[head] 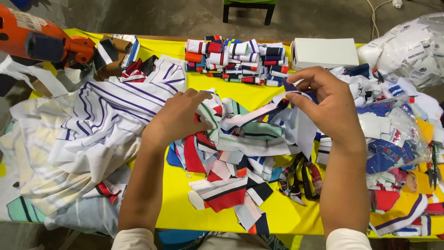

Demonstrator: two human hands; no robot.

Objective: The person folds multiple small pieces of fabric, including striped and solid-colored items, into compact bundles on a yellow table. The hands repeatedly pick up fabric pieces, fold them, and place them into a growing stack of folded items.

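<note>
Scissors (303, 178) partly under right forearm; orange machine (37, 41) cut off at left edge.
</note>
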